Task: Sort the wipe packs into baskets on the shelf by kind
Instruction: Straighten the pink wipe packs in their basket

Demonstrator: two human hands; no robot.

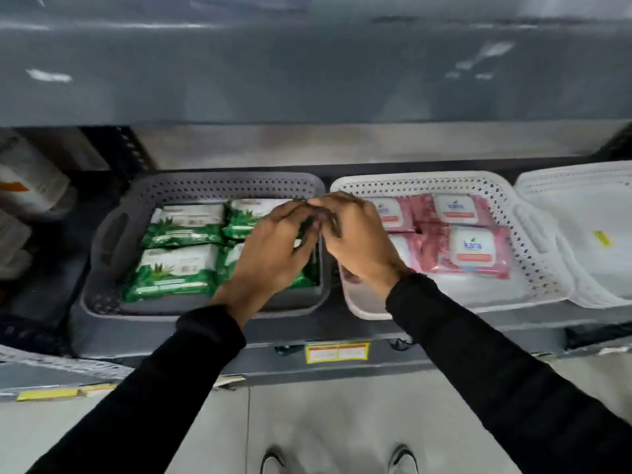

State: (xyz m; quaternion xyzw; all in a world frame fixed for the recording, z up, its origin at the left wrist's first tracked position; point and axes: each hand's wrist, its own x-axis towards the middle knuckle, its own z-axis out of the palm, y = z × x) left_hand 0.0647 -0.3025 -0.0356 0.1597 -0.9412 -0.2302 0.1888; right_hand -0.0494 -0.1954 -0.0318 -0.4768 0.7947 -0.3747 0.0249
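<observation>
A grey basket (113, 234) on the shelf holds several green wipe packs (174, 271). Beside it on the right, a white basket (533, 254) holds several pink wipe packs (468, 251). My left hand (273, 248) hovers over the right-hand green packs, fingers curled. My right hand (355, 234) is above the gap between the two baskets, its fingertips meeting those of the left hand. What lies under the fingers is hidden, so I cannot tell whether either hand grips a pack.
A stack of empty white baskets (581, 213) stands at the far right of the shelf. Bottles (30, 179) stand at the far left. A yellow price label (337, 353) is on the shelf's front edge. The upper shelf (307, 80) overhangs the baskets.
</observation>
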